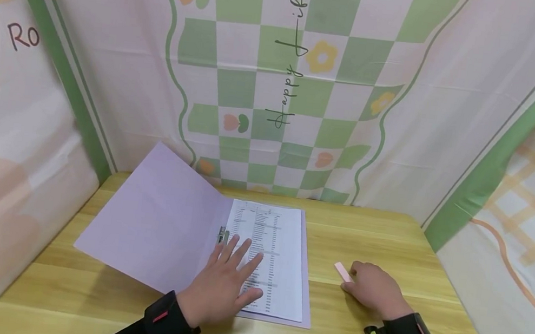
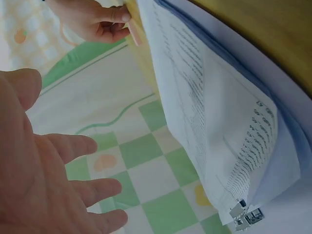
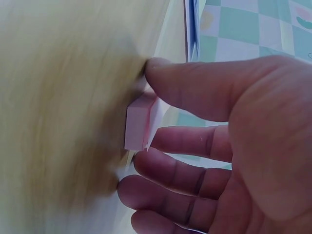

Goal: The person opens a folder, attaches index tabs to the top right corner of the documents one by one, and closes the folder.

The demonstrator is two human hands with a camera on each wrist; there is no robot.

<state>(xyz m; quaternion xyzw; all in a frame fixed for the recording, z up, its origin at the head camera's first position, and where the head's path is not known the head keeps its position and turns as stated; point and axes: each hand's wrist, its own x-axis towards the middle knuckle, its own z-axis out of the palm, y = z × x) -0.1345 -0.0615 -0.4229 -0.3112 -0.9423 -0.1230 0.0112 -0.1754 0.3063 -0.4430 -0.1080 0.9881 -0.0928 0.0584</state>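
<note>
A purple folder [image 1: 159, 221] lies opened on the table, its cover raised at the left. Printed sheets [image 1: 281, 266] rest in its right side, with a metal clip [image 2: 246, 216] at the spine. My left hand [image 1: 222, 290] hovers with spread fingers over the lower left of the sheets, holding nothing. To the right of the folder, my right hand [image 1: 374, 288] pinches a small pink block [image 3: 137, 122], which looks like a sticky note pad, at the table surface. Part of the pad is hidden by the hand in the head view.
The wooden table [image 1: 358, 231] meets a patterned cloth [image 1: 286, 82] at its back edge. More cloth hangs close along the left and right sides. Wood surface shows between the folder and my right hand.
</note>
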